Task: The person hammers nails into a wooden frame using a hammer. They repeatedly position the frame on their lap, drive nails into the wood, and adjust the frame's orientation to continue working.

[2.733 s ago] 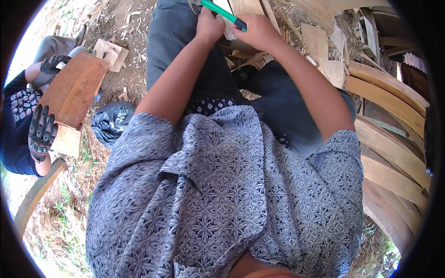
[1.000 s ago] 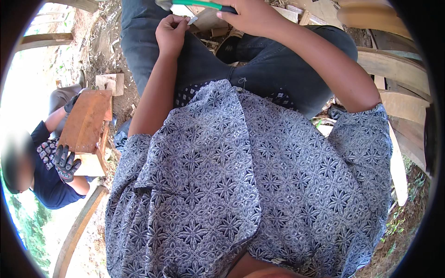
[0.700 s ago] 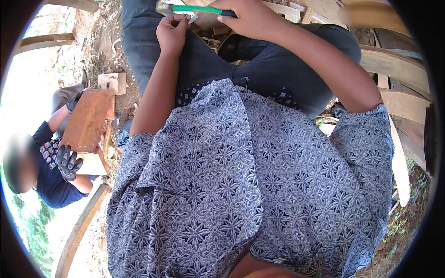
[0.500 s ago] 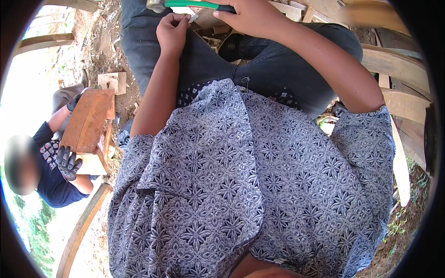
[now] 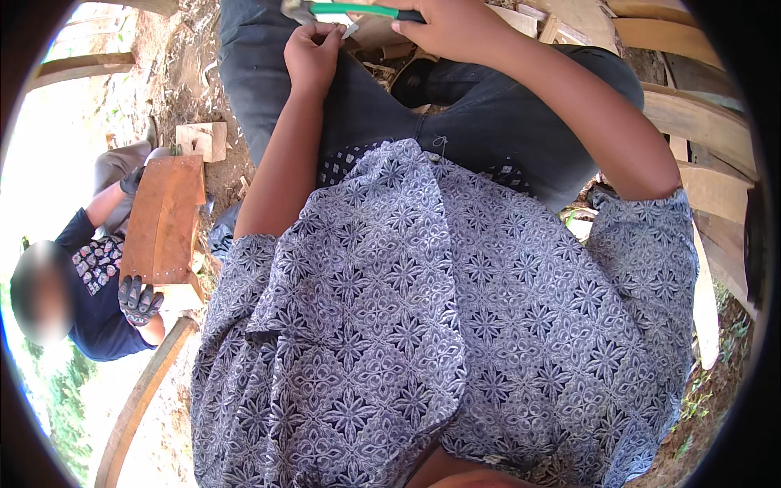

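Observation:
My right hand [image 5: 449, 31] grips the green handle of a hammer [image 5: 350, 10] at the top edge; its metal head points left. My left hand [image 5: 311, 55] is closed just below the hammer head, fingertips pinched on something small that I cannot make out, over pale wood pieces [image 5: 382, 34] between my knees. My patterned blue shirt [image 5: 423, 325] and dark trousers [image 5: 504, 122] fill the middle of the view and hide most of the workpiece.
At the left another person in a dark shirt [image 5: 98, 301] with gloved hands [image 5: 138, 299] holds a curved reddish-brown board [image 5: 163, 220]. A small wood block [image 5: 203, 140] lies on the dirt. Curved wooden planks [image 5: 708, 146] stack at the right; another curved plank [image 5: 138, 398] lies lower left.
The view has shifted since the oldest frame. In the last second the hammer in my right hand bobbed slightly up and down over my pinched left hand. The other person keeps holding the board.

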A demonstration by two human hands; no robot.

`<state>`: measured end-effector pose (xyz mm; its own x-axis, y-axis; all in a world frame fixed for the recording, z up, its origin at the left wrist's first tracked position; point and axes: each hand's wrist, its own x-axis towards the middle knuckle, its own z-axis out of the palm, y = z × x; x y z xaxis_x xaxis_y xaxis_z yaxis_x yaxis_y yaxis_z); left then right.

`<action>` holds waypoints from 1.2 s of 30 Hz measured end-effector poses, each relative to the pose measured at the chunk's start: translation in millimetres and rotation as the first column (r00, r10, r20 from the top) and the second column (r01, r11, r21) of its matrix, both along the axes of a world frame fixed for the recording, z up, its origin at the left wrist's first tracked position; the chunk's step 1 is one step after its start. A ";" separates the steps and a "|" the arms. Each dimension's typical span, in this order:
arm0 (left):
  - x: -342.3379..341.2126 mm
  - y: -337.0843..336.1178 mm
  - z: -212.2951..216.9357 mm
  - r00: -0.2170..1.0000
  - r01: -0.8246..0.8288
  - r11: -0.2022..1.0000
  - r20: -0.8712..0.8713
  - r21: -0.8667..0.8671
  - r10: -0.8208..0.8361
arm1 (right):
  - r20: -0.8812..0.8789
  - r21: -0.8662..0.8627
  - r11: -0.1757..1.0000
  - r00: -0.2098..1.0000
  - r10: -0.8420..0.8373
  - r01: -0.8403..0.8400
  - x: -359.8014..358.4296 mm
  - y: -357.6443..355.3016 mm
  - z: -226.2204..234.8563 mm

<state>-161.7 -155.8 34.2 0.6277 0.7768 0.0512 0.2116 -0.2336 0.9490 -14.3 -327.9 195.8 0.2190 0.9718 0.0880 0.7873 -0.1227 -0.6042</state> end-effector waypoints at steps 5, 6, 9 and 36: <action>2.2 -2.0 11.9 0.996 0.014 0.999 -0.087 -0.030 -0.016 | 0.044 -0.034 0.999 0.999 -0.001 0.003 4.4 -4.7 -10.0; 0.9 -1.1 10.7 0.997 0.021 1.000 -0.076 -0.016 -0.023 | 0.050 -0.025 1.000 0.999 -0.013 0.014 5.1 -3.6 -10.5; -3.3 0.1 6.1 0.998 0.035 0.999 -0.054 0.010 -0.035 | -0.018 -0.050 0.996 0.997 -0.071 0.070 -0.5 -0.3 1.6; 17.0 29.7 -1.9 0.976 0.110 0.789 -0.085 -0.605 -0.201 | -0.102 0.032 0.985 0.981 -0.168 0.172 19.1 -19.0 -11.1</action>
